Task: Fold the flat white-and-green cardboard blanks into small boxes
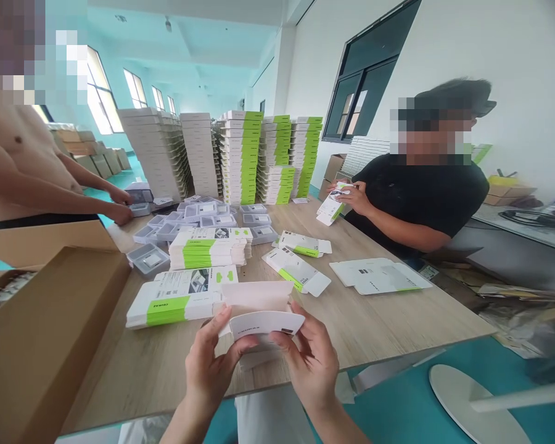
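Between my two hands a white carton (263,325) is held above the table's near edge, its flap bent up toward me and another flap standing behind it. My left hand (213,354) grips its left side, thumb on the front. On the right side my right hand (311,351) grips it the same way. Just beyond lie a stack of flat white-and-green cartons (176,302) and a taller stack (203,253) behind. Several clear plastic cases (150,259) with white items inside are heaped farther back. Loose flat cartons (296,271) lie right of the stacks.
Tall piles of finished-looking boxes (243,160) line the table's (365,333) far end. A co-worker in black (416,191) holds a carton at right; another person's hands (123,206) touch plastic cases at left. A large brown cardboard box (65,333) stands at left. An unfolded carton (379,275) lies right.
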`<state>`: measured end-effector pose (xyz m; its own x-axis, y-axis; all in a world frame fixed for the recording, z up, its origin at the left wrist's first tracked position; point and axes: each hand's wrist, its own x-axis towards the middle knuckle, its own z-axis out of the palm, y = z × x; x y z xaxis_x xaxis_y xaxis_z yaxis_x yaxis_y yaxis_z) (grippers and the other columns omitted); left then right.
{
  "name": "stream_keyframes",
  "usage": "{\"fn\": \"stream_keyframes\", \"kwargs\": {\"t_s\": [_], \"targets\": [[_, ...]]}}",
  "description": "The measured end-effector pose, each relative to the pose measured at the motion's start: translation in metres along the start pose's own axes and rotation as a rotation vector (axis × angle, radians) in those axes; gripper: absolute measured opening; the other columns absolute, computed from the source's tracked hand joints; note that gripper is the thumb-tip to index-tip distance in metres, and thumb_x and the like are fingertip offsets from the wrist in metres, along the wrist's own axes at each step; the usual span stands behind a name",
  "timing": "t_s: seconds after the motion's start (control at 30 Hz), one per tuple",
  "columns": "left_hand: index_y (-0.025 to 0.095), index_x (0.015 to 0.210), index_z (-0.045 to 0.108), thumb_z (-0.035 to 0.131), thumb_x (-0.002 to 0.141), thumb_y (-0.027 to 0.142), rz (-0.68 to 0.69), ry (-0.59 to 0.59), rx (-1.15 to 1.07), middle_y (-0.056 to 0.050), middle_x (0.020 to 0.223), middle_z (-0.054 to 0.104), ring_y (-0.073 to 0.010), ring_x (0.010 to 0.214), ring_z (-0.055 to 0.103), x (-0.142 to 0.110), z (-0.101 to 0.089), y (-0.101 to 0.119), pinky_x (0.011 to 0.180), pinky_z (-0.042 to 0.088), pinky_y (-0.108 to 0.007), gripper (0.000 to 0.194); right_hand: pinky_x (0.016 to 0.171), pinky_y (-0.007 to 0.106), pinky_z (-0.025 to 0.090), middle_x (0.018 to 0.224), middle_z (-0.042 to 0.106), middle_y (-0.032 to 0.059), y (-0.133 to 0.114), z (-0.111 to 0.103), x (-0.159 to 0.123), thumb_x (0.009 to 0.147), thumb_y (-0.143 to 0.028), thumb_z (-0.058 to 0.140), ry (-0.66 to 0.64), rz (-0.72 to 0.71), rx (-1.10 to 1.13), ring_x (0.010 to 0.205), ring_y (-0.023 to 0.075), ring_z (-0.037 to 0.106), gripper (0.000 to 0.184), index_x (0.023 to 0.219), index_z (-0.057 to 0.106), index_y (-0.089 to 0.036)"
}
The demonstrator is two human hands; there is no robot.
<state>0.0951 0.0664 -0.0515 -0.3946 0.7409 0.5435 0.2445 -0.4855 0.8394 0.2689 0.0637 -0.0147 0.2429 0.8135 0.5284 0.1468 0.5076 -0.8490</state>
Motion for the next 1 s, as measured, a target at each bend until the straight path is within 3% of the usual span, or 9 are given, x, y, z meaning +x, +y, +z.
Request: {"fn": "stream_keyframes", "kwargs": {"t_s": [0.2, 0.27, 0.37, 0.47, 0.57, 0.7, 0.77, 0.87, 1.0], "targets": [[0.027, 0.124, 0.072, 0.085, 0.088, 0.034, 0.054, -0.025, -0.08, -0.011, 0.127, 0.081, -0.0304, 0.119, 0.077, 0.002, 0.008, 0.006, 0.101, 0.065, -0.04, 0.039, 0.087, 0.045, 0.065, 0.113, 0.083, 0.012, 0.004, 0.01, -0.008, 0.093, -0.06, 0.073, 0.086, 0.158, 0.037, 0.099, 0.0328, 0.079, 0.042, 0.118, 0.078, -0.026], [0.028, 0.127, 0.071, 0.077, 0.095, 0.027, 0.113, -0.123, -0.085, -0.01, 0.129, 0.08, -0.0279, 0.126, 0.074, 0.008, 0.002, 0.015, 0.104, 0.062, -0.037, 0.033, 0.092, 0.048, 0.063, 0.118, 0.082, 0.0127, -0.005, 0.003, 0.007, 0.095, -0.066, 0.065, 0.063, 0.149, 0.18, 0.109, 0.0341, 0.077, 0.047, 0.116, 0.079, -0.026], [0.032, 0.136, 0.067, 0.067, 0.1, 0.014, 0.282, -0.387, -0.015, -0.01, 0.139, 0.074, -0.0238, 0.139, 0.064, 0.018, -0.013, 0.03, 0.113, 0.054, -0.034, 0.04, 0.105, 0.052, 0.057, 0.127, 0.079, 0.0134, -0.033, -0.014, 0.045, 0.096, -0.077, 0.05, -0.026, 0.173, 0.333, 0.121, 0.0343, 0.072, 0.061, 0.115, 0.078, -0.026], [0.033, 0.139, 0.06, 0.06, 0.1, 0.007, 0.374, -0.535, 0.039, -0.015, 0.15, 0.064, -0.0233, 0.144, 0.058, 0.027, -0.023, 0.046, 0.11, 0.054, -0.034, 0.047, 0.103, 0.049, 0.058, 0.128, 0.079, 0.0147, -0.07, -0.029, 0.093, 0.095, -0.087, 0.034, -0.386, 0.384, 0.297, 0.124, 0.0348, 0.072, 0.081, 0.114, 0.08, -0.022], [0.034, 0.14, 0.055, 0.054, 0.1, 0.002, 0.409, -0.599, 0.046, -0.016, 0.149, 0.062, -0.0215, 0.141, 0.061, 0.031, -0.023, 0.058, 0.105, 0.057, -0.033, 0.051, 0.105, 0.046, 0.056, 0.125, 0.08, 0.0127, -0.102, -0.036, 0.133, 0.092, -0.088, 0.041, -0.773, 0.478, 0.213, 0.126, 0.0337, 0.071, 0.082, 0.112, 0.083, -0.021], [0.035, 0.144, 0.049, 0.048, 0.097, -0.005, 0.436, -0.669, 0.014, -0.015, 0.142, 0.063, -0.0195, 0.135, 0.064, 0.034, -0.019, 0.065, 0.103, 0.058, -0.032, 0.062, 0.117, 0.046, 0.046, 0.134, 0.077, 0.0061, -0.13, -0.034, 0.161, 0.092, -0.073, 0.062, -1.233, 0.358, 0.048, 0.133, 0.0299, 0.067, 0.06, 0.122, 0.081, -0.025], [0.035, 0.145, 0.049, 0.047, 0.097, -0.006, 0.455, -0.673, 0.007, -0.015, 0.142, 0.063, -0.0207, 0.135, 0.064, 0.036, -0.018, 0.066, 0.102, 0.058, -0.033, 0.064, 0.115, 0.045, 0.048, 0.13, 0.079, 0.0039, -0.14, -0.03, 0.167, 0.09, -0.057, 0.073, -1.3, 0.323, 0.012, 0.131, 0.0288, 0.069, 0.044, 0.119, 0.082, -0.025], [0.034, 0.143, 0.052, 0.047, 0.097, -0.006, 0.453, -0.696, -0.004, -0.016, 0.145, 0.062, -0.0222, 0.133, 0.066, 0.038, -0.02, 0.066, 0.102, 0.058, -0.035, 0.061, 0.103, 0.045, 0.058, 0.116, 0.083, 0.0025, -0.148, -0.026, 0.172, 0.077, -0.038, 0.086, -1.267, 0.338, 0.016, 0.12, 0.0314, 0.075, 0.028, 0.102, 0.087, -0.026], [0.037, 0.145, 0.052, 0.048, 0.098, -0.005, 0.429, -0.739, -0.02, -0.014, 0.151, 0.059, -0.0227, 0.14, 0.061, 0.04, -0.02, 0.069, 0.106, 0.056, -0.036, 0.063, 0.086, 0.032, 0.062, 0.117, 0.083, 0.0017, -0.145, -0.025, 0.175, 0.068, -0.026, 0.088, -1.269, 0.403, -0.151, 0.114, 0.0282, 0.077, 0.044, 0.112, 0.085, -0.028]]}}
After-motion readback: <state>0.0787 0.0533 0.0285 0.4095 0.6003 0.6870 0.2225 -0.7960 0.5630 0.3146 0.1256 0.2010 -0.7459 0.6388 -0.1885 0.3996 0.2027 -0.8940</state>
